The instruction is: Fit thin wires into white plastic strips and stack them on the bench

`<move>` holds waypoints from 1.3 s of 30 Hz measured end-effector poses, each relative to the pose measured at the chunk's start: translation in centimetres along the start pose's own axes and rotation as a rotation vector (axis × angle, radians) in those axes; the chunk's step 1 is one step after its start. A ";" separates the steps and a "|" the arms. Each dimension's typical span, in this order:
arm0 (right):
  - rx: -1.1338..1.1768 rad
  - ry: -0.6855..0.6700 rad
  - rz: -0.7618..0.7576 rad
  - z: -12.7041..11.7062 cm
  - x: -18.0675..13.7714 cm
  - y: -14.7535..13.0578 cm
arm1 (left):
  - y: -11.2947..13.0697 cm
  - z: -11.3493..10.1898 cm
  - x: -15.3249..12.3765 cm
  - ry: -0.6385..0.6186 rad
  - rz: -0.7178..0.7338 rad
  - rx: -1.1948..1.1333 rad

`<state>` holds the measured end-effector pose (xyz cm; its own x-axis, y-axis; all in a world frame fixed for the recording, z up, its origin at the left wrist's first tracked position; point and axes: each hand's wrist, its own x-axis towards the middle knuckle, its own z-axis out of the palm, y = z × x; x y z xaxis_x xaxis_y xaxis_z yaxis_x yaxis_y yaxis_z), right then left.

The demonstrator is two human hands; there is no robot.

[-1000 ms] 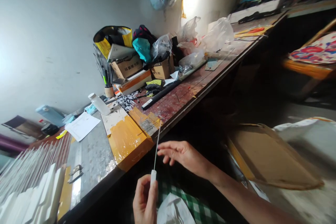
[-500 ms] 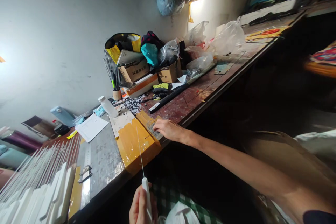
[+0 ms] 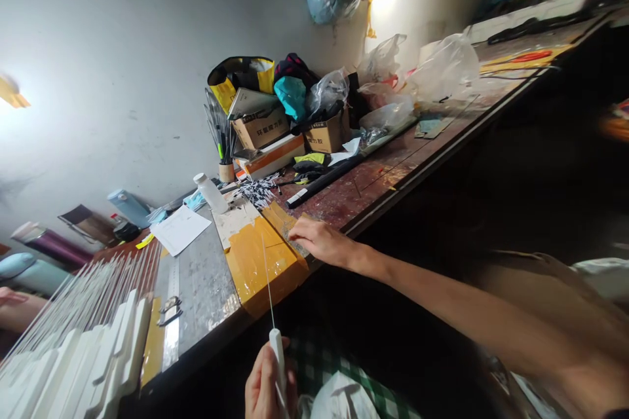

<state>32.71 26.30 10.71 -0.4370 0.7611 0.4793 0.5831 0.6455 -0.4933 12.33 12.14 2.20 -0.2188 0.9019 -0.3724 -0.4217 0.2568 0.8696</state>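
Note:
My left hand (image 3: 265, 383) is closed around the white handle of a thin white rod (image 3: 269, 291), which points up over the bench edge. My right hand (image 3: 319, 240) reaches out to the bench, its fingers curled down on a grey gritty patch (image 3: 289, 229) beside the yellow-taped cardboard (image 3: 255, 262). Whether anything lies under those fingers is hidden.
Rows of white handled rods (image 3: 78, 334) fill the lower left beside a metal ruler (image 3: 171, 301). A white bottle (image 3: 210, 193), paper sheet (image 3: 179, 229), cardboard boxes (image 3: 260, 127), plastic bags (image 3: 437, 65) and a black bar (image 3: 324, 180) crowd the wooden bench (image 3: 393, 170). Another person's hand (image 3: 17, 308) shows at far left.
My right hand went from mid-air near the rod's tip out onto the bench's gritty patch and stays there. The rod tilted leftward and my left hand sank lower in view.

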 end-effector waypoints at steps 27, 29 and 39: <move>0.089 -0.075 0.138 -0.9 -3.3 -2.2 | 0.8 0.4 -0.3 0.285 0.561 0.101; 0.004 -0.054 0.094 -1.0 -1.1 -0.3 | 0.4 0.3 -0.2 0.283 0.555 0.096; -0.216 -0.243 -0.151 -0.3 1.7 1.8 | -0.9 -0.3 0.1 0.297 0.476 0.083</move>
<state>33.19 28.76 10.86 -0.6644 0.6678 0.3356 0.6193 0.7433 -0.2530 12.42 11.96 1.32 -0.6114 0.7913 0.0026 -0.1477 -0.1173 0.9820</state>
